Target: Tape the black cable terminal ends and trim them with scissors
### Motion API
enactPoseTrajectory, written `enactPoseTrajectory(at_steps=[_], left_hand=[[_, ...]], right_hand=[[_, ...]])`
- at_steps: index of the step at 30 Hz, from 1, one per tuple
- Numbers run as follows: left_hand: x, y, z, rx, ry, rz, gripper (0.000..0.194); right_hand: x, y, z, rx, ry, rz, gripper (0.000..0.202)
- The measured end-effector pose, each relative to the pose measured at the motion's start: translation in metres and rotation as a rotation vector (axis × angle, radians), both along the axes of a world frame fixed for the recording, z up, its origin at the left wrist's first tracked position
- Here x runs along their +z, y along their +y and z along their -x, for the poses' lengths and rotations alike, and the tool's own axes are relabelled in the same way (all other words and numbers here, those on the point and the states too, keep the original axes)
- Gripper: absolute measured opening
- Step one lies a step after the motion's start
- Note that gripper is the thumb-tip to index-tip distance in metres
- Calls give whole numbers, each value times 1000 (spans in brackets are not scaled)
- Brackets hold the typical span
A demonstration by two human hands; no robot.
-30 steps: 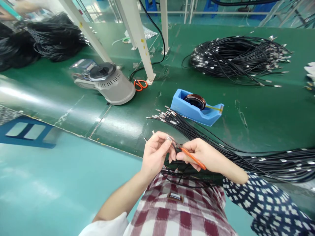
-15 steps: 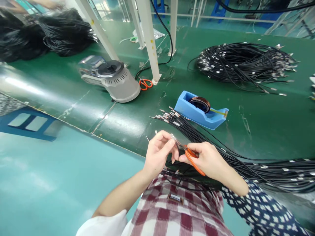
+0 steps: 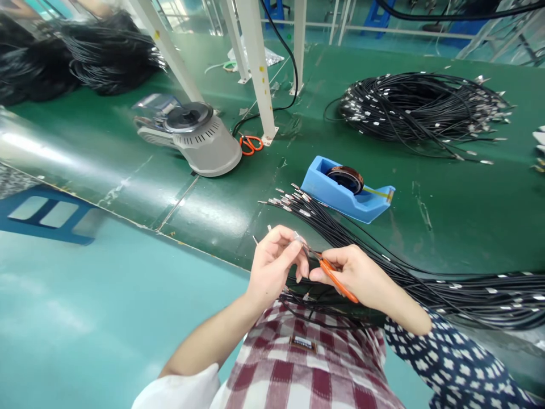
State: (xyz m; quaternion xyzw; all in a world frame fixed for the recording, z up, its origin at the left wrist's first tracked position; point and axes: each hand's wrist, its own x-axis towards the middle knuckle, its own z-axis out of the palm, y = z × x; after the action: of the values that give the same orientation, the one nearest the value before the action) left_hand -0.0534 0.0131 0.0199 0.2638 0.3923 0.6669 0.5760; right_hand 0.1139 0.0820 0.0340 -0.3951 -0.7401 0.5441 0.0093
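My left hand (image 3: 275, 261) pinches the end of a black cable between thumb and fingers, with a small whitish-silver tip (image 3: 297, 236) showing above the thumb. My right hand (image 3: 353, 272) grips orange-handled scissors (image 3: 338, 281). Their metal blades point left and reach up to the cable end at my left fingertips; whether they touch it I cannot tell. More loose black cables (image 3: 298, 304) hang across my lap below both hands. Just beyond my hands lies a bundle of black cables (image 3: 332, 227) with silver tips and white labels, running off to the right.
A blue tape dispenser (image 3: 336, 196) with amber tape stands behind the bundle. Further back are a large cable coil (image 3: 421, 111), a grey round machine (image 3: 208, 142), red-orange scissors (image 3: 251, 146) and white posts (image 3: 261, 79). Dark cable piles (image 3: 110, 54) lie far left on the green table (image 3: 230, 227).
The scissors' handles have come closer together in my right hand. My left hand stays at the cable end, and the view has shifted slightly.
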Motion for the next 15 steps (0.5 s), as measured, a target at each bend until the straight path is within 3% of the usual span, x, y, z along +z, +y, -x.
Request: enactPoseTrajectory(at_steps=[9,12,15], left_hand=[[1,-2,-2,6,-2,-30,13],[0,-2,-2,12,-10,-45,12],[-1,-2,-1,10,-21,-61,12]], right_hand=[[-4,-4,4,-39,137,380,46],[-7,-4,4,-55,169,335,45],[-7,-3,3,-63,143,144,46]])
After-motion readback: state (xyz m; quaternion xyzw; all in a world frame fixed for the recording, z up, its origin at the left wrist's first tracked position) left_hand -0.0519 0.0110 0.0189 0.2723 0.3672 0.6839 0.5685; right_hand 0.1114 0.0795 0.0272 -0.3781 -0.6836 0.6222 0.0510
